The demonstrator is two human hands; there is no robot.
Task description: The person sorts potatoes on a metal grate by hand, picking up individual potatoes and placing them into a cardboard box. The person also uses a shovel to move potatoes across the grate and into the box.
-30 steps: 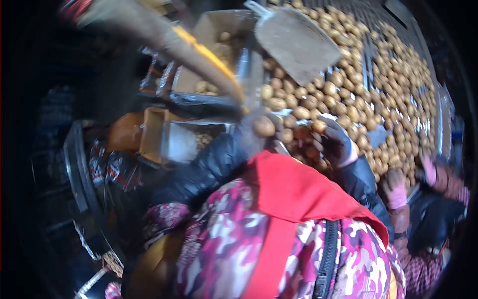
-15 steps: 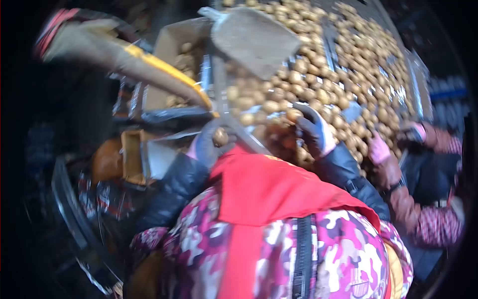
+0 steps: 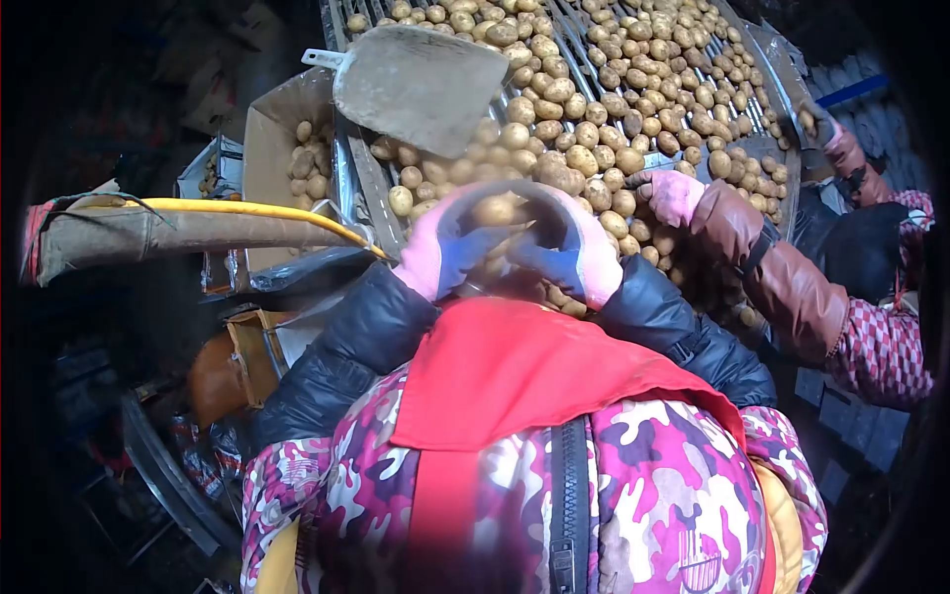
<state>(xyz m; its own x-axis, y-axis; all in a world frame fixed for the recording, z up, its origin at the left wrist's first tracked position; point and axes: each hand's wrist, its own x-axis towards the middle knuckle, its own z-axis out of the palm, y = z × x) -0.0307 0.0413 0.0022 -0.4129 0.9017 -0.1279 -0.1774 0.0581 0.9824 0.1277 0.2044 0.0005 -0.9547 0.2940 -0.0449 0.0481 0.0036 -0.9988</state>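
Observation:
My left hand (image 3: pixel 447 238) and my right hand (image 3: pixel 572 243), in pink and blue-grey gloves, meet in front of my chest. Their curled fingers close around a potato (image 3: pixel 498 210), which is somewhat blurred; part of the grip is hidden. Just beyond my hands lies a slatted sorting table (image 3: pixel 574 40) spread with many loose potatoes (image 3: pixel 592 160). A grey scoop (image 3: pixel 421 87) with a light handle rests on the table, ahead and to the left.
To the left stands a cardboard box (image 3: pixel 259 148) holding potatoes. A worn padded bar with a yellow tube (image 3: pixel 287 209) juts in below it. At right, a co-worker's gloved hand (image 3: pixel 675 196) reaches among the potatoes; their other hand (image 3: pixel 821 124) is at the table's edge.
My hands have come together from wide apart, each having held a potato. My view has shifted, and the co-worker's near hand now reaches further left over the potatoes.

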